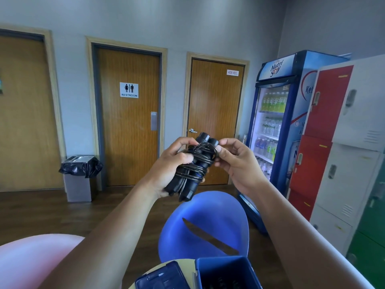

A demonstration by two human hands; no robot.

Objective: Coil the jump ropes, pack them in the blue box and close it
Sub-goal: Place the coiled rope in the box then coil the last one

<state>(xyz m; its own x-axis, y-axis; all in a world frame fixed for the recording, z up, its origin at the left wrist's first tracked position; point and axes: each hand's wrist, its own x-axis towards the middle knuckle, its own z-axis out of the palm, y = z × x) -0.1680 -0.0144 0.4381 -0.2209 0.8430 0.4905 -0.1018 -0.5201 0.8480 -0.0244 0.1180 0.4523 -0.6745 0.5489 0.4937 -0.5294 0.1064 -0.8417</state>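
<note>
A black jump rope [193, 166] is held up at chest height, its cord wound in loops around its two black handles. My left hand [166, 165] grips the bundle from the left and below. My right hand [235, 161] pinches a loop of the cord at the upper right of the bundle. The blue box [227, 272] stands open at the bottom edge of the view, with something dark inside that I cannot make out. Its blue lid [160, 277] lies to the left of it on a pale round table [145, 272].
A blue chair [206, 224] stands just beyond the table, a pink one [31, 259] at the lower left. Further off are a bin with a black liner [80, 176], three wooden doors, a drinks fridge [275, 130] and lockers [343, 142] on the right.
</note>
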